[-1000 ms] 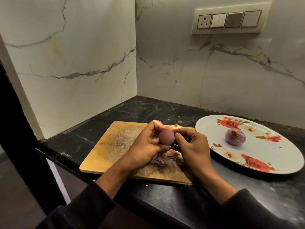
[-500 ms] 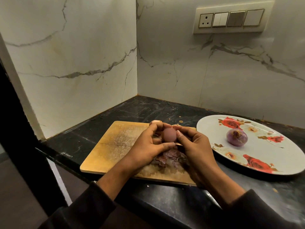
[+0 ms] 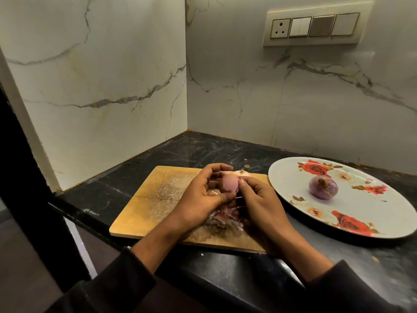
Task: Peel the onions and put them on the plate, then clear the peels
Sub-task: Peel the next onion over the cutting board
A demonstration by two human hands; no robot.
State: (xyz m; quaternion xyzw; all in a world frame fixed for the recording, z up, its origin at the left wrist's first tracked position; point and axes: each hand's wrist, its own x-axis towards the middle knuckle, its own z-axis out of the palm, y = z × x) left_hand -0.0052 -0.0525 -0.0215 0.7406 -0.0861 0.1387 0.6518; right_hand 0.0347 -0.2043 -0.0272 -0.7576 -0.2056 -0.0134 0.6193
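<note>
Marble walls meet behind a black counter (image 3: 185, 152). From the head view, both hands hold 1 small pink onion (image 3: 230, 183) over the wooden board (image 3: 158, 199). Left hand (image 3: 203, 197) cups it; right hand (image 3: 259, 204) pinches its skin. It looks smooth, nearly bare. Peels (image 3: 225, 216) lie underneath. The plate (image 3: 293, 177) (1 purple onion (image 3: 323, 187) on it already) sits to the right, nearer the right hand.

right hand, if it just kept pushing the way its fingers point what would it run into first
The right hand points up and left in the picture, its fingertips already on the onion held over the cutting board. Past that it would meet the left hand cupping the onion's far side.
</note>
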